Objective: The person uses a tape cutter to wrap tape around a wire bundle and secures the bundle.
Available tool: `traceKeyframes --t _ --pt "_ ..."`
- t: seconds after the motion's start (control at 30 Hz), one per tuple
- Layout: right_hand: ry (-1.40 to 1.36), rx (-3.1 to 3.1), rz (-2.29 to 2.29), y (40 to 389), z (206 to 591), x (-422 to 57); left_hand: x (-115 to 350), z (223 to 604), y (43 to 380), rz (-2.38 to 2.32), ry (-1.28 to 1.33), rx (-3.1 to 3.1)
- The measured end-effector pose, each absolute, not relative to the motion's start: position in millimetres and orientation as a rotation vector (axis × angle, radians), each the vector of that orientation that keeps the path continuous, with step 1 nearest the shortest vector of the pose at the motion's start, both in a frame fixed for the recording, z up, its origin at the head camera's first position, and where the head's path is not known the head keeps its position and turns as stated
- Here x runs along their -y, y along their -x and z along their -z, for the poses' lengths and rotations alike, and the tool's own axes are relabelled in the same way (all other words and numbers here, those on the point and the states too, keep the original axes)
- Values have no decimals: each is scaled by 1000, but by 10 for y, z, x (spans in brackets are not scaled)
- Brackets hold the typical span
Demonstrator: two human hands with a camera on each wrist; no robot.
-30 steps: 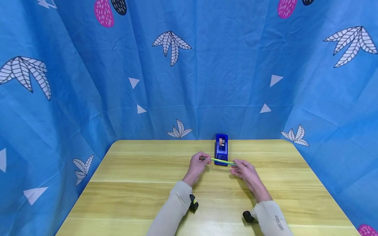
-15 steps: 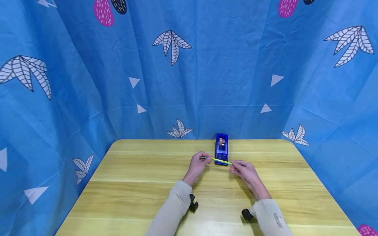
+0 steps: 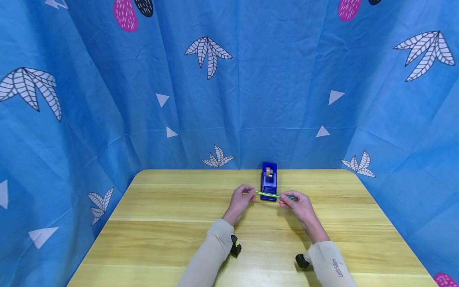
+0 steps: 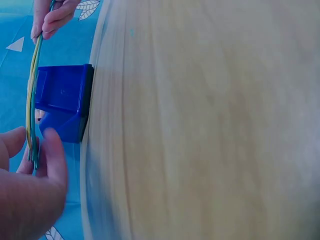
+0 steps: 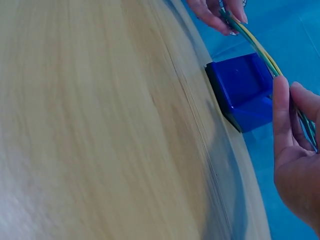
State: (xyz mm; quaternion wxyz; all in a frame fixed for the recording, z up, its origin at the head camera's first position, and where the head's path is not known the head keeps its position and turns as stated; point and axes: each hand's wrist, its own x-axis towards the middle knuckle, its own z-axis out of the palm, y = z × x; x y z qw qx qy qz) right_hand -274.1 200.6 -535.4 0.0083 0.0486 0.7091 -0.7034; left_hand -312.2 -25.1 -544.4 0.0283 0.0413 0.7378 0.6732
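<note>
A bundle of thin yellow and green wires (image 3: 267, 194) stretches between my two hands, held above the table. My left hand (image 3: 241, 201) holds one end between thumb and fingers; in the left wrist view the green wire tips (image 4: 35, 162) show among those fingers. The other end is pinched by my right hand (image 3: 298, 205), and green tips stick out past its thumb. Just beyond the bundle stands a blue tape dispenser (image 3: 269, 179), partly crossed by the wires in the head view. In the right wrist view, the right fingers (image 5: 281, 107) curl around the wires.
The wooden table (image 3: 161, 239) has its rounded far edge close behind the dispenser. A blue patterned curtain (image 3: 276, 79) hangs around the back and sides. Black wrist cameras (image 3: 235, 246) sit at both sleeves.
My right hand has changed its hold on the bundle and risen slightly, and more wire ends now show past its thumb. My left hand stays nearly in place.
</note>
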Motion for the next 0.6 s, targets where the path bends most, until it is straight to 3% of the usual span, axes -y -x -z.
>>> traceKeyframes --t 0.33,0.6 --pt "-157 -2276 2145 2736 5330 -2020 223 5236 3121 -1236 -671 -2949" --pt "-165 -2292 2119 2747 5338 -2036 153 5183 3184 -994 -758 -2957"
